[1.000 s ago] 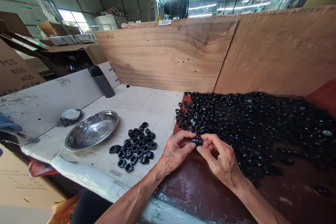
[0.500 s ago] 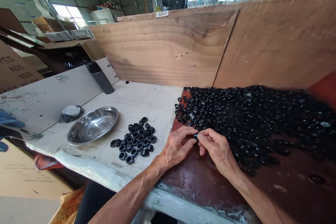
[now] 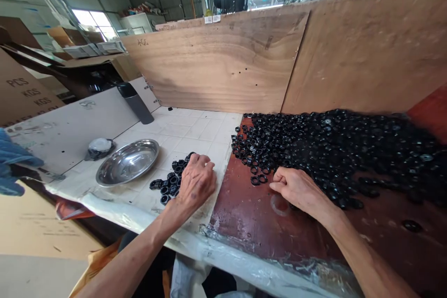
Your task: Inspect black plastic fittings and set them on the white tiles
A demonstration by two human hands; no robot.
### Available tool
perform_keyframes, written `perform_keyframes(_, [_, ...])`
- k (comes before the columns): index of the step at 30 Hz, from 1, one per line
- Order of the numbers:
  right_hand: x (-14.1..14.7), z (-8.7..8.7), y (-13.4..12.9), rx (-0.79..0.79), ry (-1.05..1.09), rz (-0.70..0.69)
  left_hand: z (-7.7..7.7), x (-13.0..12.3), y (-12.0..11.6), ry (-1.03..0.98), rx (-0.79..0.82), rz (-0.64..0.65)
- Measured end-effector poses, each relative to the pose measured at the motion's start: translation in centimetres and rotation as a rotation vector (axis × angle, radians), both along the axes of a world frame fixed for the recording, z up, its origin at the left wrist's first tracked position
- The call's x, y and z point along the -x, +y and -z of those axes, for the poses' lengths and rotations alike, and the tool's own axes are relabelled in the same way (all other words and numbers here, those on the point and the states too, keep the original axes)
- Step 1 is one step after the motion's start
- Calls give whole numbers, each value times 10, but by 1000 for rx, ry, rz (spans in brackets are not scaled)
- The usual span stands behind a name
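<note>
Over the right side of a small group of black rings (image 3: 172, 179) on the white surface is my left hand (image 3: 198, 179); its fingers curl downward and their tips are hidden behind the hand. My right hand (image 3: 293, 186) is at the front edge of the large heap of black rings (image 3: 314, 144) on the dark red board (image 3: 240, 214). Its fingers are curled together, and whatever is between them cannot be made out. Two loose black rings (image 3: 258, 179) lie just left of my right hand.
A shiny metal bowl (image 3: 127, 163) stands left of the small group. Behind it are a wrapped bundle (image 3: 99, 148) and a dark bottle (image 3: 135, 103) leaning on the side panel. A tall wooden board (image 3: 216, 65) closes off the back. Blue cloth (image 3: 16, 160) shows at the far left.
My hands were together over the red board at a small black piece. My left hand has moved left to the small group; my right hand has moved slightly right. The view has shifted a little.
</note>
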State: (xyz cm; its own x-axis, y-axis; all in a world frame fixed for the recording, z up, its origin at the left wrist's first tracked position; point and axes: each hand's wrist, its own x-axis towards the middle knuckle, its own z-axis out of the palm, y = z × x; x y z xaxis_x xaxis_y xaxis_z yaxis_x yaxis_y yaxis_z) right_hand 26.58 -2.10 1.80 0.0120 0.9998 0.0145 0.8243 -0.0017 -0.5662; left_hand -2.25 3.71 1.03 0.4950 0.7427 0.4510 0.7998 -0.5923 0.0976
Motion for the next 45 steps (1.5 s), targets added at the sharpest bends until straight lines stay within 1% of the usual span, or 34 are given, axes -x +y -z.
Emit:
perform_keyframes(2, [5,8,0,-44,-47,-50,5,-19,-5,-67,78,38])
perform_keyframes(4, [9,13,0,-76,-95,-94,14,-47,-13,-149,232,113])
perform_keyframes(5, [10,12,1,-77,-119,-97,19,-61,-16,-187,288,129])
perform_keyframes(7, [4,5,1,-60,-159,-63,31,-84,-19,-218,350,140])
perform_keyframes(9, [-8,-9,-3,-47,-181,-10,41,-97,-19,-229,369,160])
perform_keyframes(11, [-22,-24,-11,-13,-195,17,48,-99,-15,-250,375,187])
perform_keyframes(12, [-28,-29,-17,23,-193,7,50,-98,-12,-267,381,196])
perform_keyframes(14, [-34,-33,-31,109,-202,-22,52,-94,-7,-298,398,195])
perform_keyframes(16, [-31,-28,-42,158,-247,-30,51,-89,-5,-312,418,196])
perform_keyframes(18, [-24,-16,-46,136,-281,-21,47,-85,-7,-316,433,219])
perform_keyframes(20, [-15,-5,-43,119,-313,-39,43,-85,-12,-319,461,252])
perform_keyframes(22, [-9,2,-36,116,-339,-48,39,-86,-17,-327,500,280])
perform_keyframes(26, [-13,6,-22,80,-330,-17,31,-91,-24,-407,610,281])
perform_keyframes(28, [-17,5,-20,41,-260,-15,27,-92,-25,-502,689,267])
perform_keyframes(29, [-18,4,-20,20,-190,-16,24,-92,-25,-554,719,270])
perform_keyframes(32, [-17,0,-19,-11,152,-7,21,-91,-26,-698,722,349])
perform_keyframes(35, [-12,-6,-19,30,469,29,25,-90,-26,-810,690,446])
perform_keyframes(38, [-10,-10,-20,45,646,58,28,-92,-26,-912,723,449])
perform_keyframes(40, [-9,-8,-19,20,775,72,26,-93,-27,-1035,862,418])
perform_keyframes(43, [-7,-1,-18,-1,951,96,17,-92,-27,-1270,1151,380])
perform_keyframes(45, [-4,3,-18,3,1016,102,10,-90,-26,-1396,1261,385])
